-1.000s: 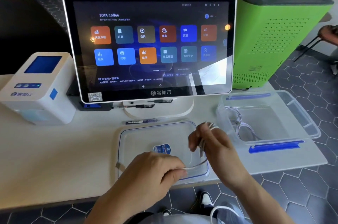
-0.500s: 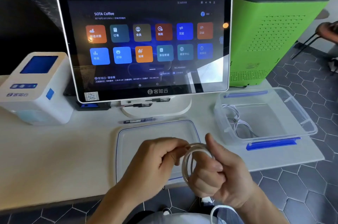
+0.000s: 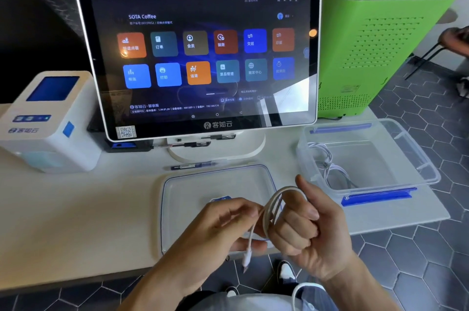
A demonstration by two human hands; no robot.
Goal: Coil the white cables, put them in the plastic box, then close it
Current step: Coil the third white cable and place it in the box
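A white cable (image 3: pixel 272 203) is looped several times around the fingers of my right hand (image 3: pixel 307 224), which is closed on the coil above the table's front edge. My left hand (image 3: pixel 223 224) pinches the cable's loose end; its plug (image 3: pixel 246 258) dangles below. The clear plastic box (image 3: pixel 416 158) with blue clips stands open to the right, with another white cable (image 3: pixel 327 163) lying at its left end. The box's clear lid (image 3: pixel 193 186) lies flat on the table under my hands.
A large touchscreen terminal (image 3: pixel 198 57) on a white stand rises behind the lid, with a blue pen (image 3: pixel 193 166) before its base. A white receipt printer (image 3: pixel 48 120) sits at the left. A green cabinet (image 3: pixel 375 39) stands behind the box. The table edge runs just below my hands.
The cable went from stretched between my hands over the lid to loops on my right hand. My left hand now holds the short free end, plug hanging down.
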